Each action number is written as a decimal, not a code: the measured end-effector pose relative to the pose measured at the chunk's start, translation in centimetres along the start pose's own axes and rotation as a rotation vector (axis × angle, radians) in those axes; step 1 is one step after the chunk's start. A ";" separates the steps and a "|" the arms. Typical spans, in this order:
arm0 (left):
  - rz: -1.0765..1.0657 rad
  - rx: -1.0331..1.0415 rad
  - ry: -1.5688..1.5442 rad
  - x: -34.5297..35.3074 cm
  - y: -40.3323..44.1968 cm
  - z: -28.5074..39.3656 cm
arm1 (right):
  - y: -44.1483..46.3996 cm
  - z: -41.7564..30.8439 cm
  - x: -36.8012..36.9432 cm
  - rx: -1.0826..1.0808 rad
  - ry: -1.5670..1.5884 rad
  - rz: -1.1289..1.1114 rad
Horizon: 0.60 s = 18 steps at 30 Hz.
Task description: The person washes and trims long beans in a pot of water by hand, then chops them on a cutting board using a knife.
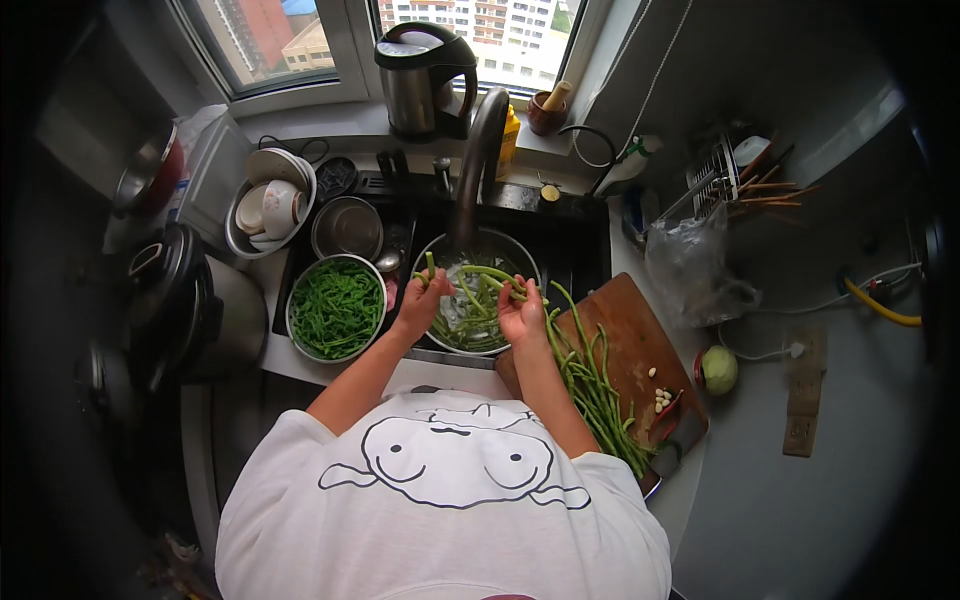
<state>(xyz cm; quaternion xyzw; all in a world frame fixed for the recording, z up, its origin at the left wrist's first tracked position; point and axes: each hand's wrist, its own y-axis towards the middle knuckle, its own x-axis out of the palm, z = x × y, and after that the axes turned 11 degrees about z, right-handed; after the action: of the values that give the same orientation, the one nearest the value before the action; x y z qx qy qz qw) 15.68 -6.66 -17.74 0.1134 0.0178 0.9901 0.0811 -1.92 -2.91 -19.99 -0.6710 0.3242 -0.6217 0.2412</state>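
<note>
My left hand (pixel 424 302) is closed around a short green bean piece that sticks up above the fingers. Close by, my right hand (pixel 522 312) pinches several long green beans (pixel 492 271), whose ends reach left over the water. Both hands are above the near rim of a metal basin (pixel 534 262) standing in the sink under the faucet (pixel 470 190). Bean pieces lie in its water. Beside my right forearm, a bunch of long beans (pixel 590 388) rests on a wooden cutting board (pixel 640 345). Left of my left hand is a bowl full of cut green vegetables (pixel 337 308).
An empty-looking metal pot (pixel 347 229) and a bowl of stacked dishes (pixel 270 200) stand at the left. Garlic cloves (pixel 662 401) lie on the board, with a pale green round vegetable (pixel 718 369) beyond it. A kettle-like appliance (pixel 420 85) stands on the windowsill.
</note>
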 end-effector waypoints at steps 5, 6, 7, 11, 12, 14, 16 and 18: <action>0.012 -0.075 -0.074 3.4 -1.9 1.5 | -1.3 1.4 0.6 -0.035 -0.025 -0.068; 0.049 -0.085 -0.129 3.7 -2.0 2.2 | -1.3 1.9 0.3 -0.050 -0.071 -0.110; 0.051 -0.084 -0.129 3.7 -1.9 3.0 | -1.3 2.4 0.2 -0.064 -0.117 -0.151; -0.183 -0.217 -0.281 3.4 -1.7 4.3 | -2.7 4.4 0.2 -0.053 -0.252 -0.197; -0.217 -0.216 -0.326 3.4 -1.7 4.2 | -3.7 4.8 0.9 -0.091 -0.323 -0.139; -0.191 -0.170 -0.282 3.2 -1.6 4.1 | -3.5 4.5 0.5 -0.081 -0.420 -0.165; -0.161 -0.121 -0.240 2.9 -1.2 4.1 | -2.8 3.8 -0.2 -0.041 -0.637 -0.128; -0.171 -0.052 -0.109 2.4 -0.7 4.3 | -2.5 3.0 -0.7 0.010 -0.728 -0.092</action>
<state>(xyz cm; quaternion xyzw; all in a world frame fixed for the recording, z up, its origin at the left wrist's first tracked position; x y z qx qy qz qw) 14.44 -5.49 -13.09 0.1629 -0.0029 0.9720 0.1691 1.33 -0.98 -19.00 -0.8609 0.1837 -0.3541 0.3157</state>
